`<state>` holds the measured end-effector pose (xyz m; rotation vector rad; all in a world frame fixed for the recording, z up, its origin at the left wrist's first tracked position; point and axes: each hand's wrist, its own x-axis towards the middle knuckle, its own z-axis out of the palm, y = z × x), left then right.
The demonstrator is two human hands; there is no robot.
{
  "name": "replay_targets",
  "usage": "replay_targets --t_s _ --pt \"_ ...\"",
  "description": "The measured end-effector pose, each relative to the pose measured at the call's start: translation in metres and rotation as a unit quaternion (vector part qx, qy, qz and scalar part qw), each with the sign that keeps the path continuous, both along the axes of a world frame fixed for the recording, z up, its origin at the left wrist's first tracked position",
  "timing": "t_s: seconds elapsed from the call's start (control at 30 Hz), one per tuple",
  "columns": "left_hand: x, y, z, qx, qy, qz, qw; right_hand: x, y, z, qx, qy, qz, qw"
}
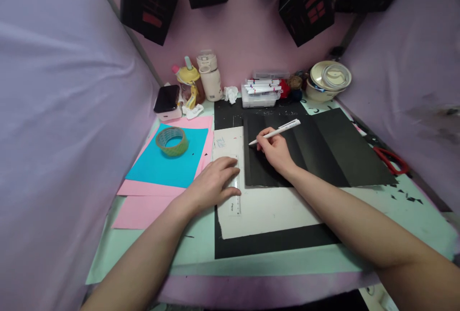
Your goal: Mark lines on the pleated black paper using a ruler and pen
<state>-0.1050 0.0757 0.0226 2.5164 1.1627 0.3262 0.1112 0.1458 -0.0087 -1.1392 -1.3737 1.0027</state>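
Note:
My right hand (pixel 276 150) grips a white pen (pixel 276 132), its tip resting at the left edge of a creased black paper sheet (pixel 323 150). My left hand (pixel 214 181) lies flat, fingers spread, pressing a clear ruler (pixel 235 196) onto a white sheet (pixel 266 210). The ruler runs front to back just left of the black paper's edge. A larger black sheet (pixel 273 242) lies under the white one.
A blue sheet (pixel 165 162) on pink paper (pixel 136 210) lies at left, with a tape roll (pixel 172 141) on it. At the back stand a bottle (pixel 210 76), a marker box (pixel 261 91) and a bowl (pixel 328 80). Red-handled scissors (pixel 390 158) lie at right.

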Motion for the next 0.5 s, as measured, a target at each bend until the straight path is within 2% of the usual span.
replay_targets --t_s 0.13,0.27,0.37,0.5 --pt "0.000 -0.002 -0.003 -0.002 0.028 0.059 0.998 0.000 0.000 0.000 0.012 0.003 0.025 1.000" --pt "0.000 -0.002 -0.001 -0.039 0.043 0.061 0.997 -0.001 -0.005 0.001 0.020 0.001 0.089 0.996" --pt "-0.002 -0.001 0.001 -0.063 -0.005 0.081 0.995 -0.001 -0.009 0.000 0.028 -0.024 0.110 0.993" --pt "-0.006 0.003 0.003 -0.082 -0.103 0.150 0.980 0.000 -0.012 0.000 0.049 -0.106 0.119 0.986"
